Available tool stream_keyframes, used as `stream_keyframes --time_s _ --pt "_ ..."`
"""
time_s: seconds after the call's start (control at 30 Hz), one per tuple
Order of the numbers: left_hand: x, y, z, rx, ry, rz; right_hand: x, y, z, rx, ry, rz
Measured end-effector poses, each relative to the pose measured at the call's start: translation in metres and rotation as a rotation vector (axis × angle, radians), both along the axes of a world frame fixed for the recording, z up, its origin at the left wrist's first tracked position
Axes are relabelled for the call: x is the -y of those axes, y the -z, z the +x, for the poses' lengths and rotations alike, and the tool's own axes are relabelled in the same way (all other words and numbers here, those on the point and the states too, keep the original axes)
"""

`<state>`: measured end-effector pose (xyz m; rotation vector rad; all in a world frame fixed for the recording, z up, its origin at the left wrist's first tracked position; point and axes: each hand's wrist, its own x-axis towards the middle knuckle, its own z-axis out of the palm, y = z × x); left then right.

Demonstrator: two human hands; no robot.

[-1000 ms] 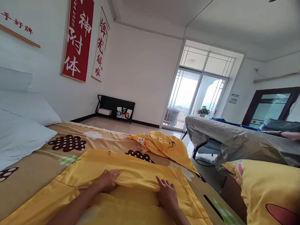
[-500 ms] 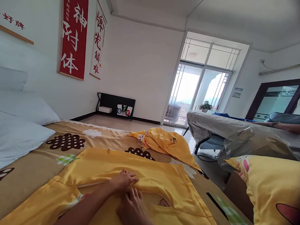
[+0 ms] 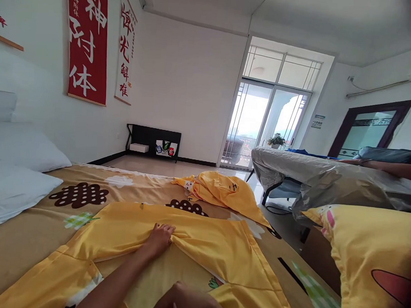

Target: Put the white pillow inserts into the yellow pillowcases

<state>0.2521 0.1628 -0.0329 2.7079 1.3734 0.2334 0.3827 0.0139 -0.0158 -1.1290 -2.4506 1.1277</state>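
Observation:
A yellow pillowcase (image 3: 209,233) lies spread on the bed, its overlapping layers parted in a wide opening. Paler yellow cloth with a small carrot print shows inside. My left hand (image 3: 160,239) is closed on the far edge of the opening, where the cloth bunches into folds. Nearer to me, at the bottom of the view, my right hand (image 3: 187,301) is curled and slightly blurred at the near edge of the opening. Its fingertips are hidden, but the near layer runs down to it.
A crumpled yellow cloth (image 3: 220,191) lies farther back on the patterned bedsheet (image 3: 118,193). White pillows (image 3: 20,182) are at left; a plump yellow pillow (image 3: 374,252) stands at right. Behind it, another person's arm (image 3: 392,169) rests by a plastic-covered table (image 3: 293,164).
My right hand has drawn back toward me, away from my left hand, and the opening between the yellow layers has widened. The view has shifted slightly.

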Motion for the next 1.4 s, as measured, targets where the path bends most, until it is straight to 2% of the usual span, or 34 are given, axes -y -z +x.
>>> stream_keyframes --time_s 0.1,0.17,0.27,0.33,0.5,0.6,0.67,0.73,0.83,0.9,1.0,1.07,1.13,1.23,1.3,1.4 --pt "0.008 0.002 -0.013 -0.023 0.111 -0.029 -0.015 -0.02 0.02 -0.044 0.272 0.269" --pt "0.014 0.005 -0.035 -0.018 0.188 -0.073 -0.03 -0.015 0.038 0.101 0.463 0.4" --pt "0.023 0.011 -0.074 0.011 0.119 -0.148 -0.046 0.008 0.06 0.371 0.561 0.355" --pt "0.03 0.011 -0.092 0.0 0.062 -0.176 -0.049 0.022 0.065 0.432 0.588 0.344" --pt "0.051 0.001 -0.11 -0.035 0.087 -0.263 -0.045 0.031 0.06 0.522 0.622 0.319" --pt "0.053 -0.003 -0.137 0.304 0.071 -0.446 -0.047 0.034 0.059 0.56 0.65 0.27" --pt "0.046 -0.009 -0.168 0.596 -0.03 -0.537 -0.05 0.037 0.061 0.566 0.658 0.267" --pt "0.034 -0.019 -0.208 0.809 -0.178 -0.534 -0.052 0.041 0.062 0.571 0.663 0.272" --pt "0.02 -0.035 -0.276 1.131 -0.427 -0.402 -0.053 0.045 0.064 0.568 0.669 0.286" --pt "0.02 -0.038 -0.325 1.399 -0.632 -0.241 -0.054 0.048 0.066 0.543 0.67 0.312" --pt "0.03 -0.028 -0.39 1.781 -0.912 -0.017 -0.059 0.057 0.072 0.516 0.674 0.35" --pt "0.035 -0.017 -0.42 1.986 -1.036 0.041 -0.063 0.063 0.078 0.515 0.671 0.361" --pt "0.034 -0.006 -0.439 2.138 -1.112 0.034 -0.067 0.067 0.082 0.515 0.662 0.362" --pt "0.026 0.004 -0.453 2.274 -1.146 -0.036 -0.068 0.069 0.085 0.514 0.654 0.37" --pt "0.02 0.006 -0.457 2.321 -1.141 -0.05 -0.067 0.067 0.086 0.518 0.655 0.383" --pt "0.015 0.007 -0.457 2.329 -1.17 0.028 -0.065 0.064 0.085 0.533 0.66 0.385"
